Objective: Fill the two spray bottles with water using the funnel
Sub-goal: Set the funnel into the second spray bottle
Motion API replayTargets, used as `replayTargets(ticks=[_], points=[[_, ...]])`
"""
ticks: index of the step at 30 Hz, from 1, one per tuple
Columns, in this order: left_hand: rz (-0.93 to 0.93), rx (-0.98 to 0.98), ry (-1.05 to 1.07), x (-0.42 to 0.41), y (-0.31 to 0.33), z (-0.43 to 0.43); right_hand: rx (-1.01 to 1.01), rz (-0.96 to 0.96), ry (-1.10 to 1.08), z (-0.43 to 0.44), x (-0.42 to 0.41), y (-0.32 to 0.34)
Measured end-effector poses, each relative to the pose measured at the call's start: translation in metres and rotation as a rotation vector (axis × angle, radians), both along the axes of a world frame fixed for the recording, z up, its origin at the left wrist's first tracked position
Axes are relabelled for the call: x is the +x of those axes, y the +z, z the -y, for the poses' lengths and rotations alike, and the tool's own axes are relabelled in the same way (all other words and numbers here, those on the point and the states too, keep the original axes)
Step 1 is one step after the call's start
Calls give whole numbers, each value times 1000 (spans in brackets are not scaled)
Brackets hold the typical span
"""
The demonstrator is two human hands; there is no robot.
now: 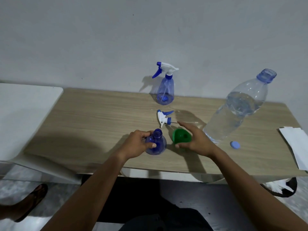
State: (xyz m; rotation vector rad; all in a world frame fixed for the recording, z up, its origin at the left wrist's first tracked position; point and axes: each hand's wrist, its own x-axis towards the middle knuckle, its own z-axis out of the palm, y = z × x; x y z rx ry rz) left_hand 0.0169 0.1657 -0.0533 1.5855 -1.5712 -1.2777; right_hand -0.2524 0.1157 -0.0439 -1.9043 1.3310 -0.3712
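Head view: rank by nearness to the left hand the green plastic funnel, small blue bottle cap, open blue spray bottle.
1. Open blue spray bottle, in the left hand.
2. Green plastic funnel, just right.
3. Small blue bottle cap, far right.

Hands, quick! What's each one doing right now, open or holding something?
Left hand: grips the uncapped spray bottle.
Right hand: holds the green funnel between thumb and fingers.

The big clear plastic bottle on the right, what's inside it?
The large clear plastic bottle holds water up to roughly its shoulder; the blue-tinted neck above is open and empty. The right hand, holding the green plastic funnel, hides part of its base.
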Motion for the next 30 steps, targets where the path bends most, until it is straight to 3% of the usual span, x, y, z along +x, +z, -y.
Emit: replayTargets(ticks=[6, 11, 17, 22, 26, 30], points=[[5, 5, 11, 0, -2, 0, -130, -203, 83, -13, -12, -16], [35, -18, 14, -12, 3, -4, -150, -91, -53, -11, -19, -16], [44, -20, 65, -32, 7, -10, -13, -178, 290, -14, -36, -7], [57, -11, 131, -40, 7, -14, -180, -392, 469, -14, -39, -8], [61, -9, 165, -47, 6, -15, -209, -382, 431, -10, -38, -6], [54, -9, 146, -56, 7, -14, -167, -158, 204, -7, -42, 1]])
